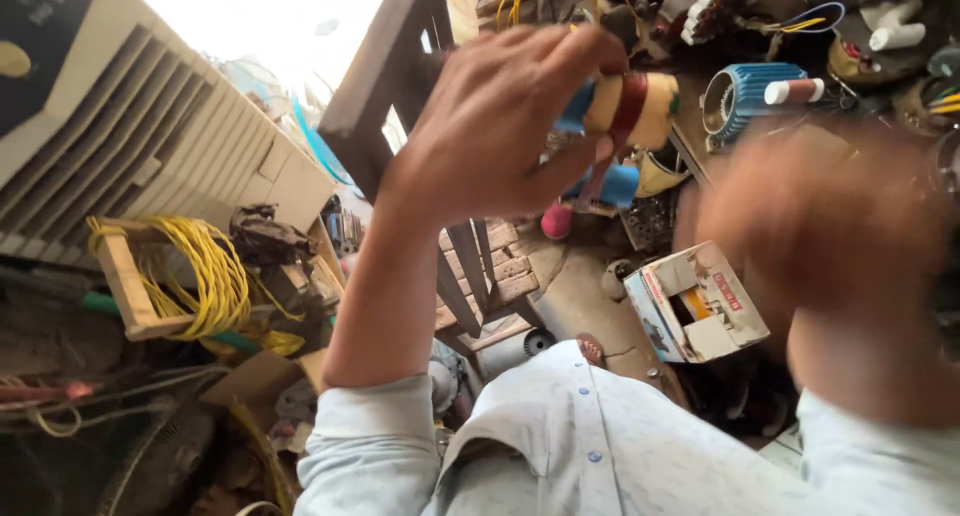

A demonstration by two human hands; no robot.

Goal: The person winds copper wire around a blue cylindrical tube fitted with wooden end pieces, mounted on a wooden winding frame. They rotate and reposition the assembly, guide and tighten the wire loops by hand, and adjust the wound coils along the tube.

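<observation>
My left hand [500, 126] is raised in the middle of the view, fingers curled around a small cylindrical part [625, 106] with blue, tan and dark red bands. My right hand [830, 226] is a blurred shape at the right, close to the camera; whether it holds anything cannot be told. My light blue shirt sleeves and front fill the bottom of the view.
A beige louvred cooler [150, 126] stands at the left. A wooden frame wound with yellow wire [190, 276] lies below it. An open cardboard box [695, 301] sits on the floor. A blue finned motor housing [750, 91] and cluttered parts lie at the top right. A dark wooden chair [400, 76] stands behind.
</observation>
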